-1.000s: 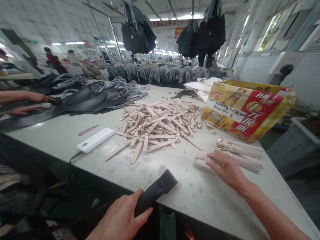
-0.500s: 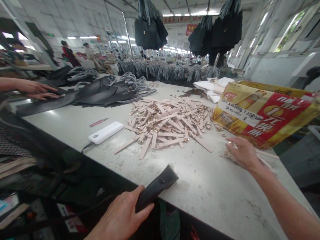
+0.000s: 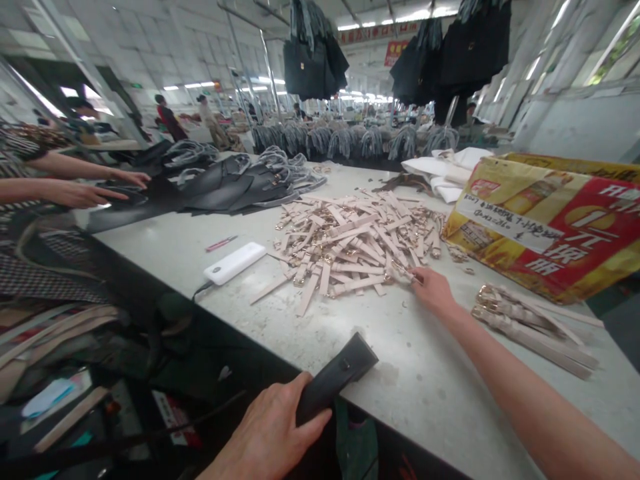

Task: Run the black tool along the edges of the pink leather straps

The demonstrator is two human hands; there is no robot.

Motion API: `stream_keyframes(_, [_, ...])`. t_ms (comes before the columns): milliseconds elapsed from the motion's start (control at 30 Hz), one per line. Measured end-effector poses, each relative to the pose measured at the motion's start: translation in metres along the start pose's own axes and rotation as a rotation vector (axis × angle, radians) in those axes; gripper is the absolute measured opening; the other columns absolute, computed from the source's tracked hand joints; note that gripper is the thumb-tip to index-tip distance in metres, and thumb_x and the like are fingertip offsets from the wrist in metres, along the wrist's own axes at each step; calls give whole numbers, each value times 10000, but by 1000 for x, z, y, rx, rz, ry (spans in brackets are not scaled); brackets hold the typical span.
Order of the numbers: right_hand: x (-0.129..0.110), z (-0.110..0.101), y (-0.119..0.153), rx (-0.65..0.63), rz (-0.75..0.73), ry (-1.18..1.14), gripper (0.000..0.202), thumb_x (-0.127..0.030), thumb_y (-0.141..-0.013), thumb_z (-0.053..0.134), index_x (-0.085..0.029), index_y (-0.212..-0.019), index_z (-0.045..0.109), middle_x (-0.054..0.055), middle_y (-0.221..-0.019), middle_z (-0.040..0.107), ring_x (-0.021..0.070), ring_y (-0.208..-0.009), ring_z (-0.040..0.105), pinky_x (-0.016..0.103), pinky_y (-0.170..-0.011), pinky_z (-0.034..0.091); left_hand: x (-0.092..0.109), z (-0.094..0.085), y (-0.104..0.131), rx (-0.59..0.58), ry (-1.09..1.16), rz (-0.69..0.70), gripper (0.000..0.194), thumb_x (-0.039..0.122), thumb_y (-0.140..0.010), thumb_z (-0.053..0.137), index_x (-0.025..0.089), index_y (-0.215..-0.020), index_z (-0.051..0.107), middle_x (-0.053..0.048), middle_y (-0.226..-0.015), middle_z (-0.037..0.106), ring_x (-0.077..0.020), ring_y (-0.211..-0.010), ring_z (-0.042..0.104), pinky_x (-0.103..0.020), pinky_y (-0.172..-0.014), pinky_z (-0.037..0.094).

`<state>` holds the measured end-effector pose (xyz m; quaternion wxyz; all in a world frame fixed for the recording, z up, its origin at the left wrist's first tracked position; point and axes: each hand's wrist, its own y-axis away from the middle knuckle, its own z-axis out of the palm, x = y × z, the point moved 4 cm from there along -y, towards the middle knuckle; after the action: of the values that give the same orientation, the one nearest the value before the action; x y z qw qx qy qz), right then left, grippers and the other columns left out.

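My left hand (image 3: 280,423) is wrapped round a black handheld tool (image 3: 337,377) at the table's front edge. At the right side of a heap of pale straps with gold buckles (image 3: 345,243), my right hand (image 3: 431,288) pinches one pale strap (image 3: 400,270) by its end. To the right of my forearm, a bundle of similar straps (image 3: 535,327) lies on the grey table (image 3: 425,387), buckles towards the heap.
A yellow and red carton (image 3: 545,227) stands at the right. A white power bank (image 3: 235,263) and a red pen (image 3: 221,243) lie left of the heap. Another person's hands (image 3: 100,190) touch black leather pieces (image 3: 220,187) at the left.
My right hand has left the strap bundle at the right and moved left to the heap, where it now grips a strap. The other person's hands have shifted. The view has turned slightly left.
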<state>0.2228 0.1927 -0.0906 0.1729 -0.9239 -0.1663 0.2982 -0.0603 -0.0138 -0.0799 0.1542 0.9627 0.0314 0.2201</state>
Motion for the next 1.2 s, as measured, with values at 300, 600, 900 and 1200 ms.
stream_keyframes(300, [-45,-1,105,-375,-148,-196,439,-60,-721,486,-235,-1096,634,68,-1090,571,205,-998,544,347,-865,455,12,-9,0,-42,-5,25,341,503,-794,480,224,-942,609,-15,-793,663,-200,-770,618,-280,-679,399])
stream_keyframes(600, [-53,-5,112,-420,-131,-358,231,-103,-749,537,-197,-929,645,67,-987,581,162,-823,559,288,-715,472,30,-23,0,-98,-184,82,387,554,-796,458,230,-946,607,-37,-817,638,-218,-812,600,-299,-711,408])
stream_keyframes(900, [-50,-7,111,-469,-82,-414,206,-80,-719,521,-184,-864,625,71,-1103,550,124,-734,562,250,-625,462,63,-37,-21,-166,-294,190,284,443,-802,455,217,-870,613,-44,-785,640,-222,-766,620,-303,-675,417])
stream_keyframes(1200, [-54,-13,106,-486,-132,-456,173,-153,-815,531,-206,-913,663,64,-1031,587,171,-912,569,299,-804,473,76,-23,-38,-171,-135,232,300,437,-789,470,190,-877,615,-50,-808,660,-195,-733,614,-264,-626,422])
